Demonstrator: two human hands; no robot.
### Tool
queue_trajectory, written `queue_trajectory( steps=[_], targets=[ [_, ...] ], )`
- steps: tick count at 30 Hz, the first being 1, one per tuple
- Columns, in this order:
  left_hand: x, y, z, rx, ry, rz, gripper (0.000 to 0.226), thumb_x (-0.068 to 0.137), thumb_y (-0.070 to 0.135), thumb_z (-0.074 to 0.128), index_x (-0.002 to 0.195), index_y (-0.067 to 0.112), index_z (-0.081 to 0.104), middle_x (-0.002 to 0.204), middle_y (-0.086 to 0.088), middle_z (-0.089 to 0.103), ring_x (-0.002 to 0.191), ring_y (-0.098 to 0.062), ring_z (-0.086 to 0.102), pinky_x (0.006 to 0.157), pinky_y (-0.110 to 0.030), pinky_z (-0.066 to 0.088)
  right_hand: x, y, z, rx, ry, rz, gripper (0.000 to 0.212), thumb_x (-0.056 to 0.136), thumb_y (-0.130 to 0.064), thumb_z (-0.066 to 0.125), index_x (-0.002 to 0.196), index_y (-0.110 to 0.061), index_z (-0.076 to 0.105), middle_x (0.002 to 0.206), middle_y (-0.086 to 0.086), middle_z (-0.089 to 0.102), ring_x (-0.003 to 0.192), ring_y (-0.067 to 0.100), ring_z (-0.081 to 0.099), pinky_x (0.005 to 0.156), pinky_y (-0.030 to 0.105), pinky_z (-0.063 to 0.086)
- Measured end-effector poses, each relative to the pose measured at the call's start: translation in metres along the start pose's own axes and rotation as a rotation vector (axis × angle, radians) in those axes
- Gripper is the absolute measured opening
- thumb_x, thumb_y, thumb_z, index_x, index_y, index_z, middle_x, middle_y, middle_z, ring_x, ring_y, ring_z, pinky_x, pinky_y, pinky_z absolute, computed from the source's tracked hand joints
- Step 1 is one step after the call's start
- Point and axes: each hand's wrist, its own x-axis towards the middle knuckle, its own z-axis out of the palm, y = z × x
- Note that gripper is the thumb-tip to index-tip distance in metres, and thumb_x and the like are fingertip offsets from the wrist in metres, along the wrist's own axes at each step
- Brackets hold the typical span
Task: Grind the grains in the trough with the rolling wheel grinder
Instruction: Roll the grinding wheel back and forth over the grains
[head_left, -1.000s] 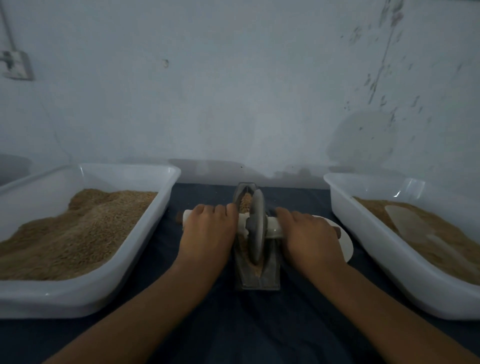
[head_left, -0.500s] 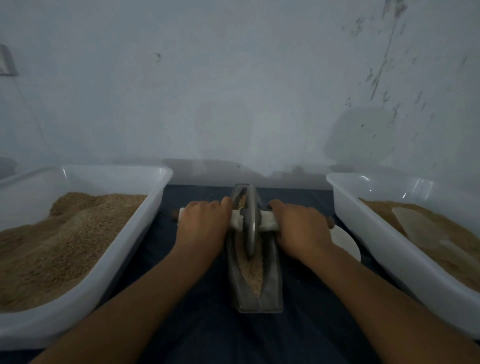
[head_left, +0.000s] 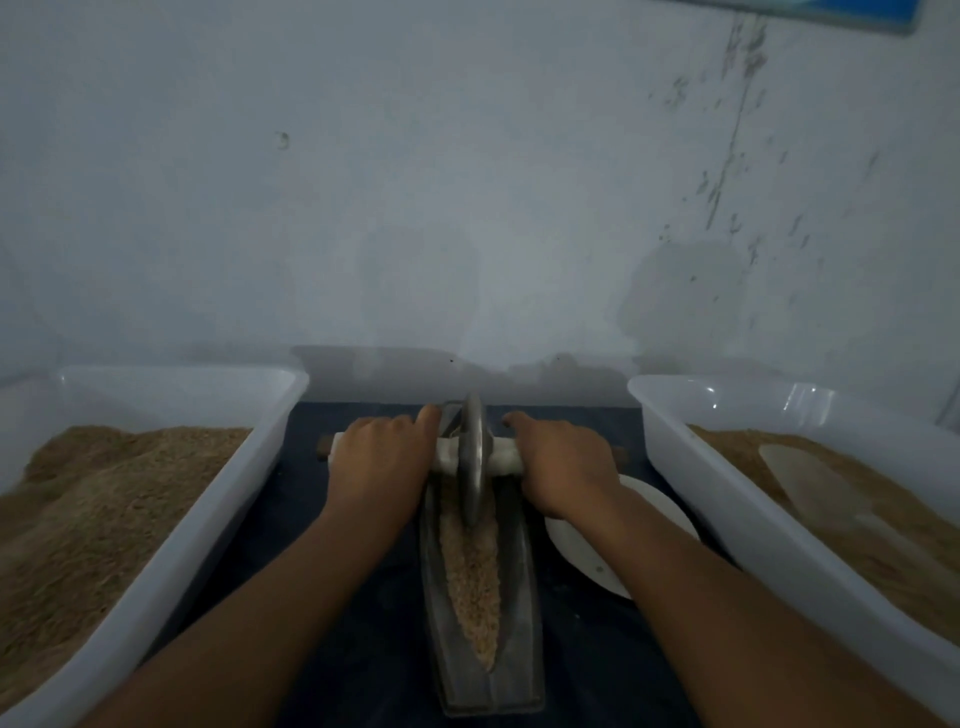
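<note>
A narrow metal trough lies lengthwise on the dark cloth between my arms, with a strip of tan grains along its groove. The grey rolling wheel stands upright in the far half of the trough. A pale axle handle runs through its hub. My left hand grips the handle left of the wheel. My right hand grips it on the other side. Both hands cover most of the handle.
A white tub heaped with tan grain stands at the left. A second white tub at the right holds finer brown meal and a pale scoop. A white plate lies under my right wrist. A wall rises just behind.
Both hands have pushed the wheel away from me, from the near part of the trough to its far half. More of the grain strip now shows in front of the wheel.
</note>
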Motion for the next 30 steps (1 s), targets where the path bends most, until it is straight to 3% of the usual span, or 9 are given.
queue_trajectory(
  steps=[6,11,15,19,21,24,30],
  targets=[
    [-0.012,0.003,-0.010,0.014,-0.010,0.007,0.018,0.093,0.028,0.058,0.108,0.027,0.048,0.088,0.007,0.064,0.077,-0.014,0.064,0.062,-0.028,0.034,-0.018,-0.002,-0.003,0.017,0.025,-0.006,0.051,0.088,-0.023,0.063,0.136,-0.023,0.046,0.116,0.005,0.067,0.101,0.030,0.063,0.073,0.036,0.041],
    [-0.032,0.003,-0.023,0.006,-0.021,0.031,0.024,0.087,0.036,0.065,0.102,0.029,0.048,0.084,0.009,0.063,0.073,-0.011,0.062,0.060,-0.026,0.033,-0.038,-0.008,-0.008,0.030,0.067,-0.031,0.042,0.089,-0.020,0.060,0.130,-0.022,0.050,0.115,0.001,0.066,0.102,0.026,0.063,0.083,0.038,0.043],
    [-0.048,0.007,-0.039,0.000,-0.040,0.065,0.030,0.069,0.024,0.082,0.084,0.023,0.056,0.064,0.005,0.060,0.055,-0.017,0.060,0.051,-0.027,0.030,-0.055,-0.011,-0.014,0.030,0.100,-0.045,0.037,0.092,-0.017,0.055,0.128,-0.021,0.050,0.114,0.000,0.064,0.101,0.024,0.062,0.082,0.037,0.039],
    [-0.062,0.011,-0.053,0.007,-0.021,0.078,0.032,0.067,0.024,0.083,0.081,0.023,0.053,0.064,0.005,0.059,0.054,-0.016,0.058,0.052,-0.028,0.029,-0.073,-0.014,-0.021,0.050,0.135,-0.078,0.029,0.096,-0.019,0.050,0.125,-0.019,0.050,0.113,0.002,0.063,0.098,0.023,0.060,0.080,0.037,0.036],
    [-0.069,0.013,-0.058,0.040,-0.027,0.075,0.035,0.065,0.025,0.085,0.081,0.023,0.053,0.065,0.005,0.059,0.055,-0.016,0.058,0.053,-0.028,0.028,-0.081,-0.014,-0.023,0.063,0.150,-0.091,0.031,0.097,-0.024,0.049,0.128,-0.019,0.049,0.115,0.002,0.062,0.101,0.023,0.059,0.083,0.037,0.037],
    [-0.074,0.015,-0.066,0.004,0.032,0.092,0.045,0.042,0.010,0.093,0.069,0.016,0.056,0.053,-0.002,0.053,0.043,-0.022,0.052,0.050,-0.027,0.025,-0.091,-0.015,-0.024,0.079,0.158,-0.101,0.042,0.094,-0.028,0.053,0.134,-0.017,0.047,0.120,0.004,0.062,0.106,0.024,0.058,0.085,0.037,0.037],
    [-0.068,0.015,-0.058,-0.008,0.028,0.093,0.043,0.045,0.010,0.093,0.070,0.014,0.058,0.054,-0.003,0.054,0.044,-0.023,0.053,0.048,-0.030,0.039,-0.089,-0.015,-0.026,0.107,0.147,-0.101,0.037,0.089,-0.029,0.062,0.123,-0.017,0.052,0.112,0.005,0.064,0.099,0.025,0.060,0.073,0.036,0.029]
  ],
)
